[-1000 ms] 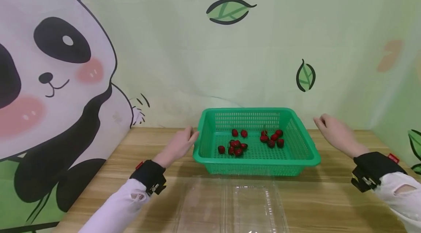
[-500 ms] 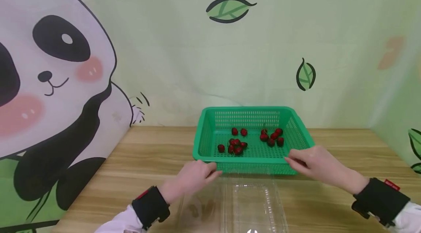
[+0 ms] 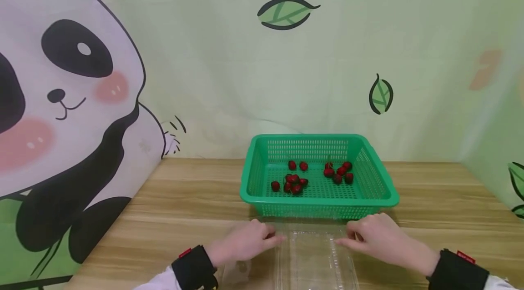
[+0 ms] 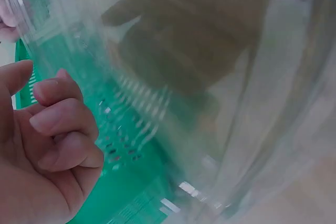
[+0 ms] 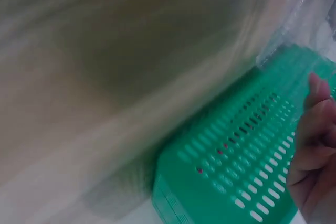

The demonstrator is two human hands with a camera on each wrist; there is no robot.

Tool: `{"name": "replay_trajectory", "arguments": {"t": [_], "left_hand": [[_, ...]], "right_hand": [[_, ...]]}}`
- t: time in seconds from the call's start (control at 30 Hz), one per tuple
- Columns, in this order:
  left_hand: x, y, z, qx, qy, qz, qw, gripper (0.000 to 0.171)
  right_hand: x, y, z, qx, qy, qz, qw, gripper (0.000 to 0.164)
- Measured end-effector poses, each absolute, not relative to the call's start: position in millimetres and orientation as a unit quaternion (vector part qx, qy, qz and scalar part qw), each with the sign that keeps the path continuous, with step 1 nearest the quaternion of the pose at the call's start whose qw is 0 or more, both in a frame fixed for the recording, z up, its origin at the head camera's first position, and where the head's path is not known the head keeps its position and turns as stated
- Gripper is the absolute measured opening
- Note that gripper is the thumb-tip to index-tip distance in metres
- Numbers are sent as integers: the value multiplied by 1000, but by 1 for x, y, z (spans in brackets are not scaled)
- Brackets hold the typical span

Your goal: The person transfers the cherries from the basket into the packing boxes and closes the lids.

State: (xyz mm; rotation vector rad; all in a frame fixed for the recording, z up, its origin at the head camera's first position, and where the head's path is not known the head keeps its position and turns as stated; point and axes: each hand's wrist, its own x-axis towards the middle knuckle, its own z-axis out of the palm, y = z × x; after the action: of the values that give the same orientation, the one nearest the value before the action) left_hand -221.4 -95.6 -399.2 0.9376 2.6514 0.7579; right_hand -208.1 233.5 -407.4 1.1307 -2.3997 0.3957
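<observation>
— So, what does the head view show?

— A person's left hand [image 3: 244, 243] and right hand [image 3: 380, 241] work at ten and two o'clock of a clear plastic clamshell [image 3: 313, 260] laid on a wood-grain tabletop [image 3: 184, 222]. Just beyond, at twelve o'clock, sits a green perforated basket [image 3: 319, 200] of dark-red cherries [image 3: 295, 185].

— And the left wrist view?

— At eight o'clock, the left hand bends its fingers loosely, thumb apart, nothing between them. The clamshell spreads from twelve to three o'clock, the basket's green showing through.

— Is the right hand gripping anything?

— Cannot tell. The right wrist view, partly blurred, catches its curled fingers past three o'clock, before the basket; clear plastic gleams at two. Red specks of cherries peek through the basket's slots.
</observation>
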Motion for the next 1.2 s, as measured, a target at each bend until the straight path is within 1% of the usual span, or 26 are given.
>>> {"name": "replay_trajectory", "arguments": {"t": [0.13, 0.2, 0.33, 0.43, 0.63, 0.8, 0.93, 1.07, 1.2], "left_hand": [[-220, -91, -403, 323, 898, 278, 113, 51], [-220, -89, -404, 326, 893, 289, 115, 50], [-223, -88, -409, 340, 890, 287, 101, 49], [-225, -85, -409, 337, 890, 291, 97, 49], [-225, -80, -403, 312, 891, 310, 116, 50], [-225, -80, -403, 314, 892, 302, 118, 48], [-225, -81, -401, 310, 893, 300, 127, 47], [-224, -83, -395, 298, 899, 293, 129, 47], [-224, -85, -387, 304, 901, 286, 116, 45]], "right_hand": [[-199, 233, -406, 344, -915, 166, 127, 37], [-198, 232, -405, 326, -922, 185, 93, 36], [-198, 232, -403, 292, -928, 228, 42, 35], [-199, 233, -401, 277, -929, 243, 24, 36], [-201, 234, -398, 268, -931, 246, 15, 38], [-201, 234, -399, 255, -935, 247, 2, 39], [-201, 235, -399, 245, -937, 250, 10, 37], [-200, 237, -397, 237, -937, 253, 38, 37], [-198, 240, -392, 250, -933, 239, 100, 35]]}}
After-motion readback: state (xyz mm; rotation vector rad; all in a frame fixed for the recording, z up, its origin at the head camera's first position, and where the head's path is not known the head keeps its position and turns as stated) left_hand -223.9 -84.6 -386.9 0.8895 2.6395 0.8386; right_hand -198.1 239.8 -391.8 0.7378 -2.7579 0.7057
